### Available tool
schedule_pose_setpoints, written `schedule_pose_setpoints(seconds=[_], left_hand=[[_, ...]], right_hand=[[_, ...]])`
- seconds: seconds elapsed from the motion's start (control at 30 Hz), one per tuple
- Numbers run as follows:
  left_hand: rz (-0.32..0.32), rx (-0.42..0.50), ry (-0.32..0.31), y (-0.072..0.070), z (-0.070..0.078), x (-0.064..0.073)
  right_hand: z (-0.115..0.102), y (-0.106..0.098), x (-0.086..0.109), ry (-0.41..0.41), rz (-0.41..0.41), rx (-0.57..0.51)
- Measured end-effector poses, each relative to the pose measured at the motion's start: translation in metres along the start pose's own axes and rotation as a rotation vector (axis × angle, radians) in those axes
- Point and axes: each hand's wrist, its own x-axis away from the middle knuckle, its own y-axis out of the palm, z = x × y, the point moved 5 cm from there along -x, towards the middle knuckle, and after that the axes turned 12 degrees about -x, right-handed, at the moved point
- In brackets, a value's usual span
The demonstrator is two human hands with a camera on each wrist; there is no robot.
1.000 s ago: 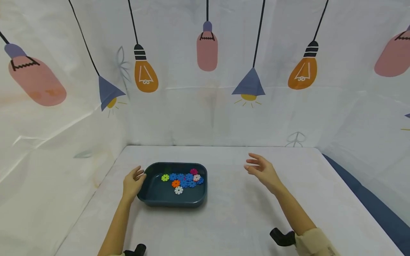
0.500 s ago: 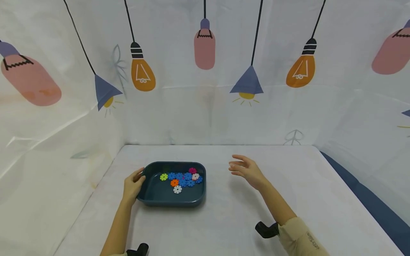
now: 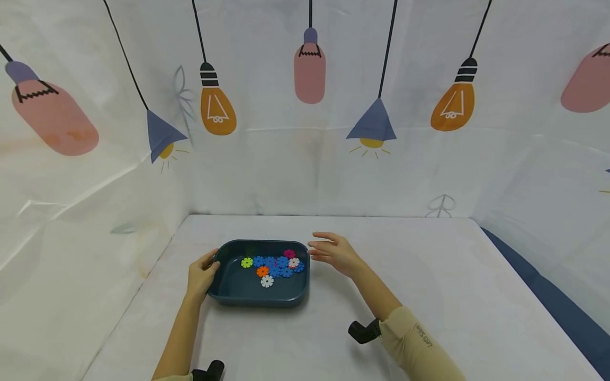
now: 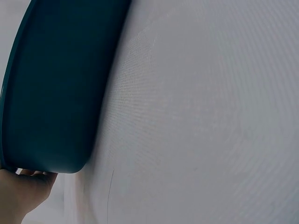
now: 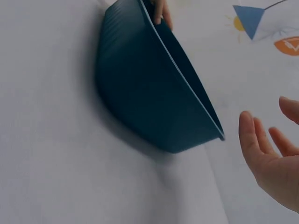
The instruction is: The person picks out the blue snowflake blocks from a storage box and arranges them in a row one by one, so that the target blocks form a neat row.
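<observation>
A dark teal tray (image 3: 238, 291) sits on the white table, left of centre in the head view. Inside it lie small flower-shaped plastic pieces: several blue ones (image 3: 275, 272), plus yellow-green (image 3: 247, 263), orange (image 3: 262, 271), magenta (image 3: 289, 254) and white (image 3: 267, 281). My left hand (image 3: 201, 275) grips the tray's left end, thumb over the rim; in the left wrist view, fingers of that hand (image 4: 25, 193) curl beneath the rim of the tray (image 4: 56, 84). My right hand (image 3: 337, 255) hovers by the tray's right rim, fingers extended. In the right wrist view this hand (image 5: 275, 163) holds nothing, beside the tray (image 5: 145, 79).
White table surface (image 3: 429, 275) extends to the right of the tray. Behind and at the sides hangs a white cloth (image 3: 267, 169) printed with lamps. Each wrist carries a black mount, the right one (image 3: 364, 332) close above the table.
My right hand has moved left from over the right part of the table to the tray's right rim. The left hand has closed its grip on the left rim; the pieces lie as before.
</observation>
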Motion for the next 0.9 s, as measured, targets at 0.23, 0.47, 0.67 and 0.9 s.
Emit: schedule_pose_setpoints(seconds=[0.23,0.47,0.67,0.9], left_hand=[[0.010,-0.009,-0.009,0.000,0.000,0.000],[0.028,-0.016,-0.007,0.000,-0.002,-0.004],[0.029,-0.005,-0.001,0.001,-0.002,-0.004],[0.029,-0.019,-0.013,0.001,-0.002,-0.003]], right_hand=[[0.015,0.028,-0.015,0.056,-0.049,-0.050],[0.025,0.052,-0.028,0.090,-0.072,-0.089],[0.036,0.066,-0.038,0.106,-0.065,-0.143],[0.049,0.077,-0.051,0.137,-0.024,-0.113]])
